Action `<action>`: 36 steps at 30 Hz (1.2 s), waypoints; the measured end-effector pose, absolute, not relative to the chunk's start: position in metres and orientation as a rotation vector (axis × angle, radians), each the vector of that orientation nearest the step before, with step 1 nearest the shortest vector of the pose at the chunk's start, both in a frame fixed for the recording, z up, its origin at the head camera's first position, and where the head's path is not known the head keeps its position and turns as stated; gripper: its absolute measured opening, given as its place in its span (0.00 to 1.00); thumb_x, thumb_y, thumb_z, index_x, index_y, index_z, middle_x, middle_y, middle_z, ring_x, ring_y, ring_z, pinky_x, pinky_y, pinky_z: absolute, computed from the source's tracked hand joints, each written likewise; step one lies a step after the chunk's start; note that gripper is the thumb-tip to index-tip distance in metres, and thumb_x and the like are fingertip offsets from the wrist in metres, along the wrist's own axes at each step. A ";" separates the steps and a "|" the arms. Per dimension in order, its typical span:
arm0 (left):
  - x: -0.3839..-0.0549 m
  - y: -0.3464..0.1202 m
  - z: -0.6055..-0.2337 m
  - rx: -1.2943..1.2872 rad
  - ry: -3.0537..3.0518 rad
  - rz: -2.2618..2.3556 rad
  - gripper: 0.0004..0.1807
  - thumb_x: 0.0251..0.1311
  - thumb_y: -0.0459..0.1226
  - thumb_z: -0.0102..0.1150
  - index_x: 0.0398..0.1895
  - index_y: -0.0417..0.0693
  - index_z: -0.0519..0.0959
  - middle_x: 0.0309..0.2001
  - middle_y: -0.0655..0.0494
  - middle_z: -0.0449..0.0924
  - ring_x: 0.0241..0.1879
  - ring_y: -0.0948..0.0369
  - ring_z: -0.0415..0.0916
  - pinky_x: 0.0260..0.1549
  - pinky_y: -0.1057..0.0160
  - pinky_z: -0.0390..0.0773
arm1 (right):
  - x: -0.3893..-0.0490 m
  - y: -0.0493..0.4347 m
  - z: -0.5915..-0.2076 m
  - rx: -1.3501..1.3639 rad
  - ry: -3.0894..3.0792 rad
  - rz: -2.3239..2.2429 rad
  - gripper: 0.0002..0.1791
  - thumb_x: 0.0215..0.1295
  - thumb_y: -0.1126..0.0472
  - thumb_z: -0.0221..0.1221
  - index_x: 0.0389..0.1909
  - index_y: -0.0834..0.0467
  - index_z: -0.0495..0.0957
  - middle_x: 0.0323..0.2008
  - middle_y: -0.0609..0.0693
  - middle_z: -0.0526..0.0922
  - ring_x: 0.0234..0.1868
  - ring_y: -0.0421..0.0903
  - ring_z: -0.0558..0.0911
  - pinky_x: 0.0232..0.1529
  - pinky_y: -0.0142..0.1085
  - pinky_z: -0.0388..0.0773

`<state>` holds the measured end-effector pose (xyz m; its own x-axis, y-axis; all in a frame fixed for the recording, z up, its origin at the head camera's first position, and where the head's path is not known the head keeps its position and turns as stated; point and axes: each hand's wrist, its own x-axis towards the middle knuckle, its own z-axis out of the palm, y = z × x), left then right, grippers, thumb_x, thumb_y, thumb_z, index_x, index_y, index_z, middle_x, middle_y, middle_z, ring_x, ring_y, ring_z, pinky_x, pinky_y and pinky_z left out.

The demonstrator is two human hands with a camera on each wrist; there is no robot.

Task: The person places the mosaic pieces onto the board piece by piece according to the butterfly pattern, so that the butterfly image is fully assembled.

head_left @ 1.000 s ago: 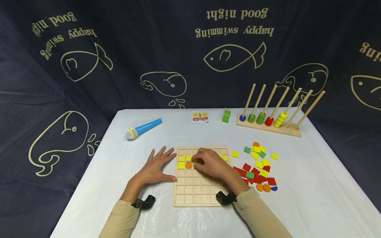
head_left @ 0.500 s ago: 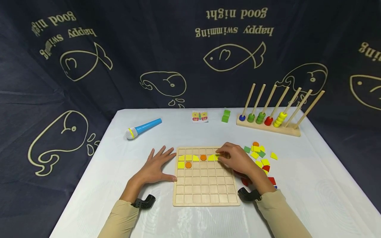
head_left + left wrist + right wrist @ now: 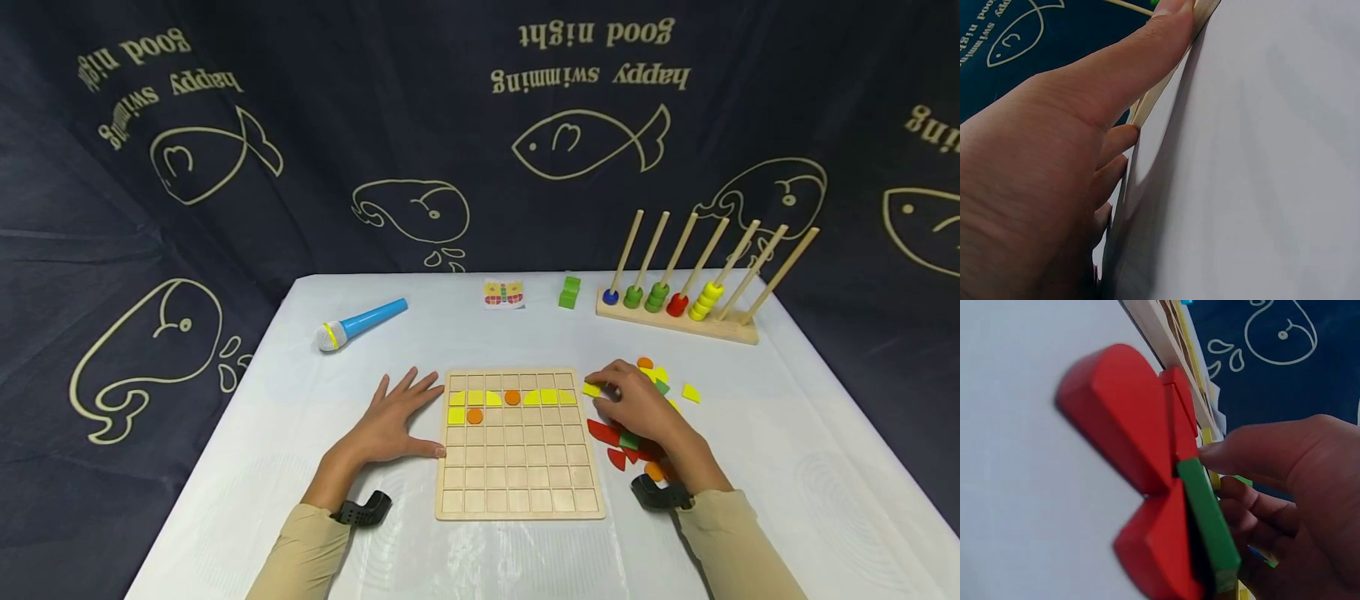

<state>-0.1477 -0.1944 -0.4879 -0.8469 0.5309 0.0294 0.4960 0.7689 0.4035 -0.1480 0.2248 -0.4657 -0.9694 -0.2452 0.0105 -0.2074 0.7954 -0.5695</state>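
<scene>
A wooden grid board (image 3: pixel 519 478) lies on the white table. Its second row holds several yellow tiles (image 3: pixel 549 397) and an orange disc (image 3: pixel 512 397); below them sit a yellow square (image 3: pixel 457 416) and another orange disc (image 3: pixel 475 416). My left hand (image 3: pixel 390 427) lies with fingers spread, thumb and fingertips touching the board's left edge. Right of the board, my right hand (image 3: pixel 637 402) pinches a yellow square tile (image 3: pixel 592 389) at the table surface. In the right wrist view, the thumb and curled fingers meet around a yellow piece, beside red tiles (image 3: pixel 1129 412) and a green tile (image 3: pixel 1209 515).
Loose coloured tiles, partly hidden by the right hand, include a yellow quarter-round (image 3: pixel 691 393) and an orange disc (image 3: pixel 654 472). Farther back are a toy microphone (image 3: pixel 367 322), a butterfly pattern card (image 3: pixel 504 294), green blocks (image 3: pixel 569 292) and a peg bead stand (image 3: pixel 678 321).
My right hand has moved right from over the board to the loose yellow square beside it, uncovering the second row's tiles. The left hand stays at the board's edge.
</scene>
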 end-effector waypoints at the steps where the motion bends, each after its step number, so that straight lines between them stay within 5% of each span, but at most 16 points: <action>1: -0.148 -0.194 -0.488 0.836 2.873 0.617 0.58 0.36 0.75 0.60 0.72 0.58 0.63 0.74 0.60 0.51 0.74 0.53 0.37 0.66 0.41 0.30 | -0.148 0.226 -0.466 -0.359 2.913 -0.917 0.20 0.58 0.59 0.64 0.53 0.55 0.81 0.45 0.50 0.77 0.43 0.48 0.72 0.47 0.45 0.74; 25: -0.147 -0.196 -0.489 0.858 2.877 0.627 0.58 0.36 0.74 0.61 0.72 0.56 0.64 0.74 0.58 0.52 0.74 0.51 0.38 0.66 0.39 0.31 | -0.148 0.201 -0.462 -0.614 2.905 -1.092 0.18 0.60 0.63 0.61 0.53 0.57 0.81 0.42 0.46 0.76 0.36 0.45 0.73 0.34 0.37 0.74; 36: -0.147 -0.195 -0.486 0.854 2.872 0.614 0.58 0.37 0.74 0.60 0.73 0.57 0.62 0.74 0.58 0.51 0.74 0.52 0.37 0.66 0.40 0.30 | -0.150 0.154 -0.460 -0.789 2.823 -1.096 0.19 0.58 0.65 0.61 0.52 0.56 0.82 0.44 0.44 0.76 0.38 0.43 0.73 0.39 0.37 0.74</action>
<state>-0.1467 -0.1950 -0.4861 -0.8409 0.5402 0.0341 0.5069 0.7639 0.3994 -0.1500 0.1538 -0.4599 -0.8726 -0.4594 0.1656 -0.4508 0.6274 -0.6349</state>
